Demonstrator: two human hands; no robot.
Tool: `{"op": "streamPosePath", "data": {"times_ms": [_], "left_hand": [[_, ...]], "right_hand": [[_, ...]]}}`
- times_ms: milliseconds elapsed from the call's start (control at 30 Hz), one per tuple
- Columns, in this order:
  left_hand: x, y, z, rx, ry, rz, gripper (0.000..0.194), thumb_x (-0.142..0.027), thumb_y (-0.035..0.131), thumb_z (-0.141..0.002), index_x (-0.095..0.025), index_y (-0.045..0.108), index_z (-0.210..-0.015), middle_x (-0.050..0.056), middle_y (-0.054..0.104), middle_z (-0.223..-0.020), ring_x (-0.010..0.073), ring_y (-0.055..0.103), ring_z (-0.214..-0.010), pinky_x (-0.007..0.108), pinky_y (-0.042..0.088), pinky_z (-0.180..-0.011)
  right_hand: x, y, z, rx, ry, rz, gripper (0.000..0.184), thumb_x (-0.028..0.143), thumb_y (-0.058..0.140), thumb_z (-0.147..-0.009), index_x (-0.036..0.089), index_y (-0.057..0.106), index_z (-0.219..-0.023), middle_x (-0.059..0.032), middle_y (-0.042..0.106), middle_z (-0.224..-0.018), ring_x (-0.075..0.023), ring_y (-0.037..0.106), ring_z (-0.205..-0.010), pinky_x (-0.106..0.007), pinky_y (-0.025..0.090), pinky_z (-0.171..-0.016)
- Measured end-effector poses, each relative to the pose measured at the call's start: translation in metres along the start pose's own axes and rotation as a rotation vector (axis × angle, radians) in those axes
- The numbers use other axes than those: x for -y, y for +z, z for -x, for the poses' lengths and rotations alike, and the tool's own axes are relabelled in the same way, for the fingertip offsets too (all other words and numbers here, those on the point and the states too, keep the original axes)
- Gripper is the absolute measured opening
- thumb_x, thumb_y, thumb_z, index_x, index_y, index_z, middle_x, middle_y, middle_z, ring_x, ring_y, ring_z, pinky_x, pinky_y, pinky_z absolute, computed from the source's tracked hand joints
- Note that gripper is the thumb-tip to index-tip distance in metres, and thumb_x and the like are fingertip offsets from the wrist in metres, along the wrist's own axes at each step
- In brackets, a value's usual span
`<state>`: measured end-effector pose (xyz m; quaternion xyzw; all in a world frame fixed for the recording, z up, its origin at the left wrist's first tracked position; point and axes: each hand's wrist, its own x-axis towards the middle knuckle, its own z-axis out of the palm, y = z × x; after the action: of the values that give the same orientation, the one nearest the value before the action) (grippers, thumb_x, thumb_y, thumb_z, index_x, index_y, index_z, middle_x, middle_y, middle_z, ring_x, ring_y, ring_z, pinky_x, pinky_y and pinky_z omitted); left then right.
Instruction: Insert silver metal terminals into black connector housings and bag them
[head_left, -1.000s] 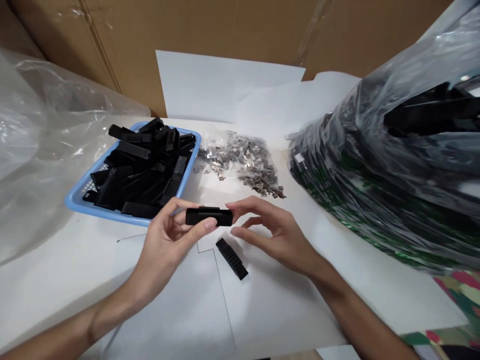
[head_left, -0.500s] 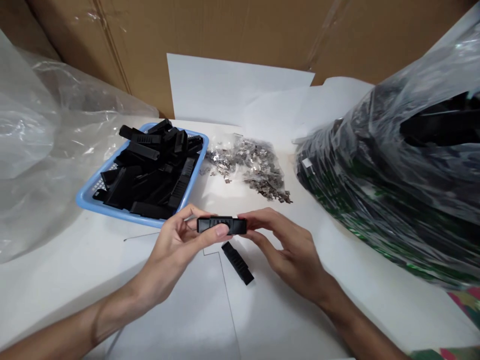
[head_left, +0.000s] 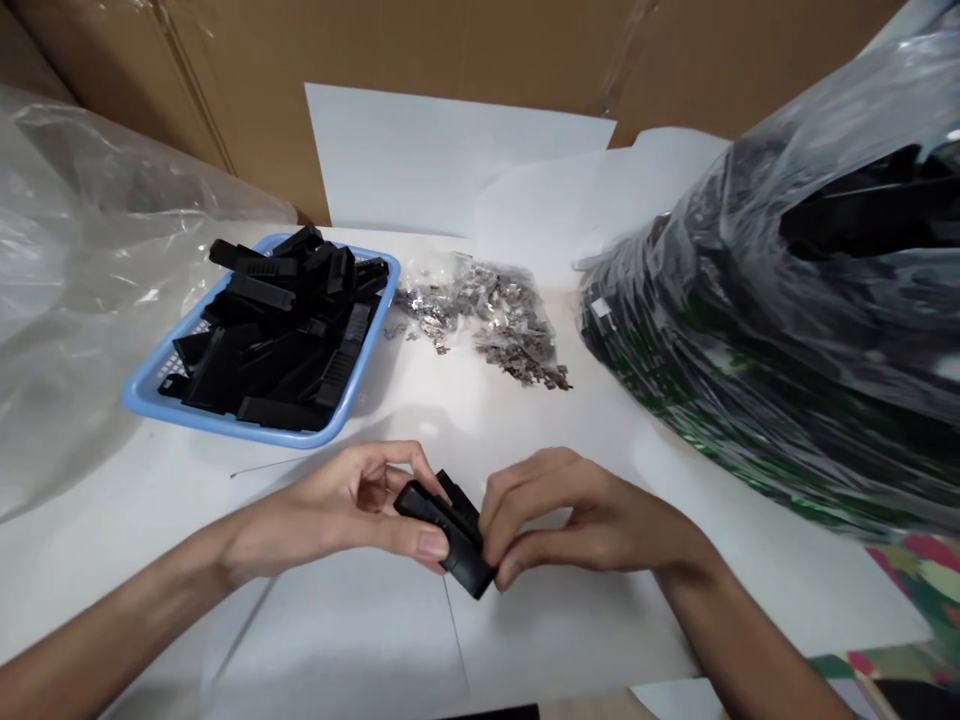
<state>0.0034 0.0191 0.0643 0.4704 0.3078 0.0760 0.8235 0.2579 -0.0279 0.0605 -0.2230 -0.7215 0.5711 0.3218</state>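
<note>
A black, oblong plastic casing is tilted down to the right between my hands. My left hand grips it by its upper left part, thumb across the near face and fingers behind. At the lower right end, the bent fingers and thumb of my right hand close on its edge; the exact contact is partly hidden. A second black plastic casing shows just behind the held one, mostly covered by it and my fingers.
A blue basket heaped with black plastic parts stands at the left. Small metal pieces spill from clear bags at the back. A large clear bag of black and green material bulges at the right. White paper lies in front.
The held casing has come down nearer to me and turned from level to slanting down rightward. Both hands moved with it, and it now partly covers the second casing. The view has shifted slightly.
</note>
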Motion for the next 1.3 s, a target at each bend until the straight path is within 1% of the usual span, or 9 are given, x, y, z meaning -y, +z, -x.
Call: {"op": "streamPosePath", "data": {"times_ms": [233, 400, 533, 700, 900, 1000, 1067, 1167, 1300], "left_hand": [[0.0, -0.001, -0.002, 0.159, 0.006, 0.073, 0.025, -0.011, 0.087, -0.078, -0.018, 0.07, -0.094, -0.001, 0.08, -0.095, 0.0112, 0.076, -0.083, 0.019, 0.058, -0.075], [0.003, -0.007, -0.006, 0.063, 0.087, 0.012, 0.023, -0.014, 0.087, -0.08, -0.018, 0.071, -0.096, 0.0, 0.082, -0.094, 0.0107, 0.077, -0.084, 0.018, 0.058, -0.077], [0.005, -0.014, -0.008, 0.035, 0.088, -0.005, 0.024, -0.017, 0.088, -0.079, -0.017, 0.071, -0.095, 0.002, 0.082, -0.093, 0.0137, 0.078, -0.083, 0.022, 0.061, -0.079], [0.004, -0.017, -0.006, 0.01, 0.047, -0.005, 0.027, -0.026, 0.089, -0.078, -0.017, 0.072, -0.097, 0.004, 0.082, -0.091, 0.0182, 0.079, -0.083, 0.029, 0.063, -0.081], [0.0, -0.019, -0.007, 0.008, 0.045, 0.025, 0.032, -0.031, 0.091, -0.075, -0.017, 0.072, -0.096, 0.004, 0.081, -0.089, 0.0189, 0.078, -0.081, 0.031, 0.062, -0.081], [-0.001, -0.016, -0.008, -0.01, 0.071, 0.001, 0.033, -0.035, 0.091, -0.077, -0.017, 0.073, -0.097, 0.004, 0.08, -0.088, 0.018, 0.076, -0.081, 0.031, 0.06, -0.081], [0.0, -0.009, -0.008, -0.076, 0.123, 0.004, 0.036, -0.04, 0.088, -0.08, -0.018, 0.073, -0.104, 0.004, 0.078, -0.094, 0.0185, 0.073, -0.087, 0.031, 0.058, -0.084], [0.005, 0.006, -0.008, -0.296, 0.167, 0.022, 0.047, -0.053, 0.08, -0.086, -0.022, 0.071, -0.119, 0.004, 0.074, -0.106, 0.0214, 0.068, -0.105, 0.033, 0.051, -0.095], [0.013, 0.019, -0.008, -0.485, 0.089, 0.002, 0.058, -0.062, 0.077, -0.085, -0.027, 0.065, -0.13, 0.003, 0.069, -0.115, 0.0237, 0.059, -0.116, 0.034, 0.045, -0.098]], "right_hand": [[-0.001, 0.009, 0.001, -0.115, -0.053, -0.171, 0.009, 0.015, 0.073, -0.094, 0.013, 0.082, -0.092, -0.0057, 0.076, -0.076, -0.0123, 0.073, -0.067, -0.021, 0.06, -0.068], [0.006, 0.009, 0.0, -0.147, -0.061, -0.002, 0.01, 0.012, 0.078, -0.089, 0.013, 0.082, -0.098, -0.0076, 0.076, -0.09, -0.0134, 0.073, -0.08, -0.023, 0.061, -0.078], [0.006, 0.01, 0.0, -0.123, -0.038, 0.097, 0.014, 0.01, 0.068, -0.097, 0.015, 0.08, -0.104, -0.0078, 0.076, -0.096, -0.0135, 0.073, -0.089, -0.024, 0.061, -0.082], [0.002, 0.011, 0.001, -0.17, 0.047, 0.001, 0.023, 0.013, 0.07, -0.097, 0.019, 0.075, -0.119, -0.0063, 0.077, -0.103, -0.0139, 0.076, -0.088, -0.025, 0.065, -0.08], [-0.002, 0.008, -0.002, -0.237, -0.069, 0.165, 0.009, 0.014, 0.072, -0.095, 0.019, 0.079, -0.098, -0.0063, 0.068, -0.103, -0.0159, 0.069, -0.096, -0.028, 0.064, -0.082], [-0.001, 0.011, -0.003, -0.204, -0.13, 0.248, 0.01, 0.012, 0.066, -0.099, 0.017, 0.075, -0.101, -0.0063, 0.069, -0.099, -0.0149, 0.068, -0.095, -0.027, 0.061, -0.085], [-0.001, 0.015, -0.003, -0.227, -0.148, 0.355, 0.012, 0.011, 0.061, -0.101, 0.017, 0.07, -0.105, -0.0072, 0.069, -0.103, -0.0148, 0.068, -0.096, -0.026, 0.06, -0.084], [-0.005, 0.023, -0.005, -0.307, -0.174, 0.552, 0.017, 0.008, 0.053, -0.104, 0.019, 0.064, -0.11, -0.0077, 0.069, -0.109, -0.0149, 0.068, -0.095, -0.026, 0.059, -0.079], [-0.012, 0.035, -0.01, -0.34, -0.168, 0.714, 0.018, 0.008, 0.046, -0.105, 0.021, 0.058, -0.109, -0.0062, 0.068, -0.104, -0.0159, 0.069, -0.092, -0.026, 0.058, -0.073]]}}
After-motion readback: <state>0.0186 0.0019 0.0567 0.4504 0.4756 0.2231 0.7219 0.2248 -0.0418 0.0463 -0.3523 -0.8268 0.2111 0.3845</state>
